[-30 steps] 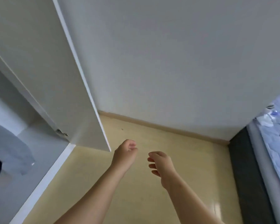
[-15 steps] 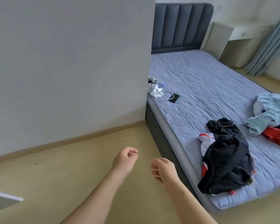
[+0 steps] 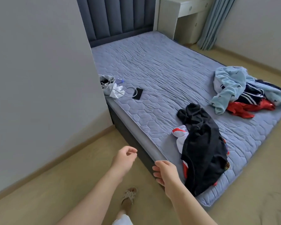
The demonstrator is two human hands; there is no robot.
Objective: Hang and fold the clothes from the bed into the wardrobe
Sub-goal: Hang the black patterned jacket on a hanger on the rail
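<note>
Black fabric makes up the nearest clothing: a crumpled black garment [image 3: 203, 148] lies on the near right part of the bed [image 3: 152, 67], draped over a white and red garment [image 3: 180, 135] that shows only at its left edge, with more red slivers peeking out along its lower rim. What kind of clothes these are cannot be told from the heap. Farther right, near the mattress edge, a second pile holds a light blue fleece garment [image 3: 230, 85] with small dark figures, a navy striped piece [image 3: 253, 93] mostly buried under it, and a red garment [image 3: 246, 108] sticking out below. The pile's far right side is cut off by the frame.

Both hands are empty. The right hand [image 3: 166, 170] hangs over the mattress corner just left of the black garment, fingers loosely curled and apart from the cloth. The left hand [image 3: 122, 159] floats above the floor beside it, fingers half curled around nothing.

On the far left of the mattress lie a black phone [image 3: 137, 93] with a white cable [image 3: 128, 90] and a small grey pouch [image 3: 107, 85], partly hidden by the grey wall [image 3: 39, 78]. Its contents are too tangled to name. A sandalled foot [image 3: 129, 198] shows below, the leg cut off at the bottom edge. Beyond the padded headboard [image 3: 115, 18] stand a white desk [image 3: 182, 12] and a blue curtain [image 3: 216, 21], both cropped at the top.
</note>
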